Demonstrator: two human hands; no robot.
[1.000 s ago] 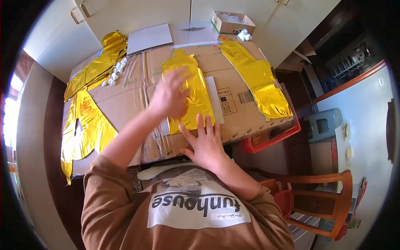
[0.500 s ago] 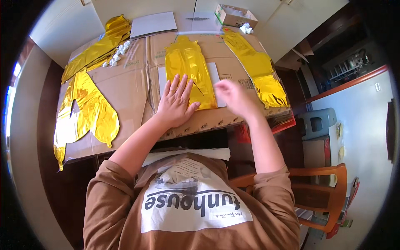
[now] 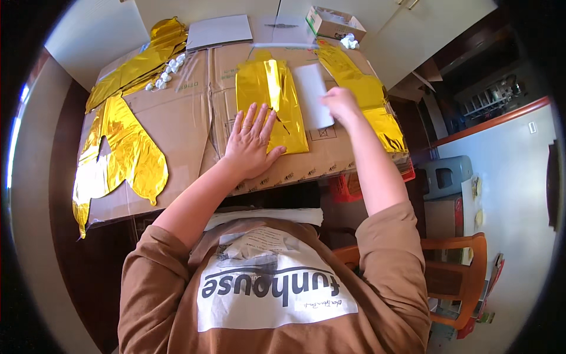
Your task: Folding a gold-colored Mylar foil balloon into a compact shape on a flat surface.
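Observation:
A flattened gold foil balloon (image 3: pixel 253 85), with a dark slit-like mark near its middle, lies on a cardboard sheet in front of me. My left hand (image 3: pixel 252 141) rests flat on its near part, fingers spread, with a ring on one finger. Just right of the balloon, my right hand (image 3: pixel 342 105) pinches the right edge of a white card (image 3: pixel 309 88). The card's left edge meets the balloon's right side; whether any of it still lies underneath I cannot tell.
More gold foil balloons lie at the left (image 3: pixel 141 159) and right (image 3: pixel 359 88). White crumpled bits (image 3: pixel 168 72) sit by the far left foil. A stack of white sheets (image 3: pixel 219 32) and an open box (image 3: pixel 335 25) stand at the back. A wooden chair (image 3: pixel 477 277) is at my right.
My right hand has taken hold of the white card and drawn it rightward from beneath the balloon. My left hand has stayed pressed on the foil.

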